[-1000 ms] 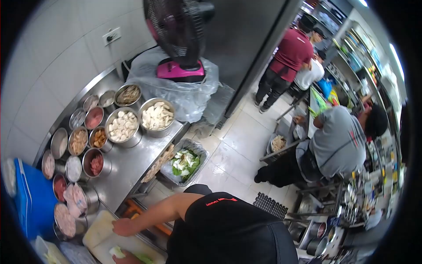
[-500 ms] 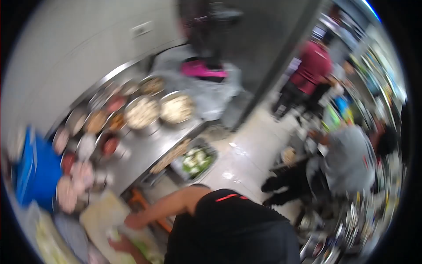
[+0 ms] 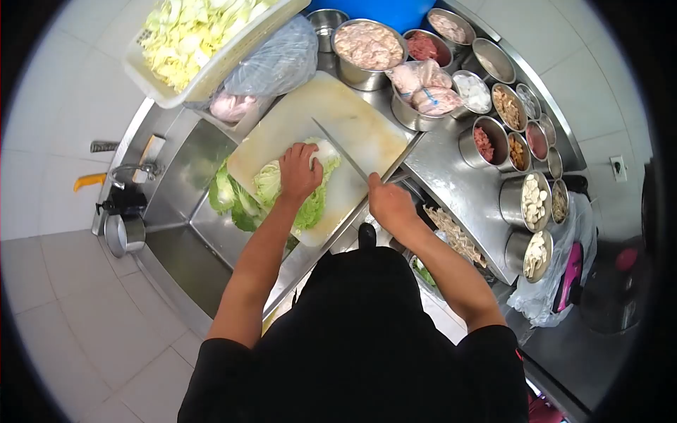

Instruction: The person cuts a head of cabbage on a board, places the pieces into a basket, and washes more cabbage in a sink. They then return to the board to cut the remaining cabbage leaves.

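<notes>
A pale cutting board (image 3: pixel 377 134) lies across the corner of the sink. On it is a Chinese cabbage (image 3: pixel 266 185) with pale ribs and frilly green edges, and my left hand (image 3: pixel 301 170) grips its right part, fingers curled over the top. My right hand (image 3: pixel 391 206) is wrapped round the handle of a long kitchen knife (image 3: pixel 343 151). The blade points up and left over the board, just right of the cabbage and my left fingertips. More cabbage leaves (image 3: pixel 226 190) hang over the board's left edge above the sink.
The steel sink (image 3: pixel 176 250) is at the left. A white basket (image 3: pixel 243 39) of cut cabbage and a grey plastic bag (image 3: pixel 271 63) stand behind the board. Several steel pots of meat, such as this one (image 3: pixel 361 77), line the back and right. A wheeled-looking pan (image 3: pixel 125 235) sits far left.
My view has swung from the room with other people at the right to straight down over the board. The knife in my right hand now shows clearly; my left hand is on the cabbage.
</notes>
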`<state>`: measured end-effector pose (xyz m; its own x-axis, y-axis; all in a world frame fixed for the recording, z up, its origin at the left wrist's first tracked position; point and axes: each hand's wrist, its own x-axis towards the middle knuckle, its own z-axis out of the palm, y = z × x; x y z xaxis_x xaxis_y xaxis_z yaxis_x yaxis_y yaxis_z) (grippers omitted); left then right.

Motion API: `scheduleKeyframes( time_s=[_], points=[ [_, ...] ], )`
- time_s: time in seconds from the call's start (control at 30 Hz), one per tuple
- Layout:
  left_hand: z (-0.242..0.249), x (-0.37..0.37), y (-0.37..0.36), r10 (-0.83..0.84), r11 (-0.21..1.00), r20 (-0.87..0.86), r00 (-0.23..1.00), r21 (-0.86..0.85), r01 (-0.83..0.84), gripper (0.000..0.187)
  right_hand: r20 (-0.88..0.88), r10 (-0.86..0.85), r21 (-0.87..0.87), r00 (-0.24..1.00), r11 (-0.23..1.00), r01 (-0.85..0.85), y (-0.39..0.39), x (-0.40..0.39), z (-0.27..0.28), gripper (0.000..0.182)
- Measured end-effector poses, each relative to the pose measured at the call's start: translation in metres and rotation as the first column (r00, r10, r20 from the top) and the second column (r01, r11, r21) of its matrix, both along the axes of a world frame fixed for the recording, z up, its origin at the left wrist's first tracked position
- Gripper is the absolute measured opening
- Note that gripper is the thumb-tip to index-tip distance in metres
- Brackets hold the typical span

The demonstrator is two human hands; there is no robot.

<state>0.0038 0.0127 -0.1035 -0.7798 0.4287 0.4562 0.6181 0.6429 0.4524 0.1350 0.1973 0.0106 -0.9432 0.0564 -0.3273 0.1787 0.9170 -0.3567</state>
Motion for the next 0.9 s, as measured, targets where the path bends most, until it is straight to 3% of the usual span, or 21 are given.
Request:
scheduleKeyframes(
  time_s=[0.3, 0.47, 0.57, 0.8, 0.9],
  points=[
    [0.001, 0.005, 0.001, 0.075, 0.994, -0.046, 0.996, -0.081, -0.078, 0.032, 0.066, 0.087, 0.022, 0.994, 0.996, -0.089, -0.007, 0.016, 0.013, 0.021],
    [0.004, 0.006, 0.006, 0.076, 0.994, -0.045, 0.996, -0.078, -0.079, 0.030, 0.045, 0.075, 0.022, 0.996, 0.997, -0.076, -0.009, -0.004, -0.069, 0.018],
    [-0.001, 0.009, -0.002, 0.058, 0.998, -0.020, 0.998, 0.002, -0.058, 0.028, 0.106, 0.058, 0.044, 0.993, 0.997, -0.063, -0.004, -0.013, -0.061, 0.018],
    [-0.005, 0.003, -0.003, 0.072, 0.985, -0.016, 0.997, 0.157, -0.068, 0.027, 0.033, 0.091, 0.024, 0.995, 0.995, -0.092, -0.005, -0.004, 0.009, 0.015],
    [-0.006, 0.002, -0.004, 0.078, 0.985, -0.032, 0.996, 0.155, -0.072, 0.025, 0.039, 0.118, -0.005, 0.992, 0.993, -0.118, -0.015, 0.001, -0.005, 0.016]
  ],
)
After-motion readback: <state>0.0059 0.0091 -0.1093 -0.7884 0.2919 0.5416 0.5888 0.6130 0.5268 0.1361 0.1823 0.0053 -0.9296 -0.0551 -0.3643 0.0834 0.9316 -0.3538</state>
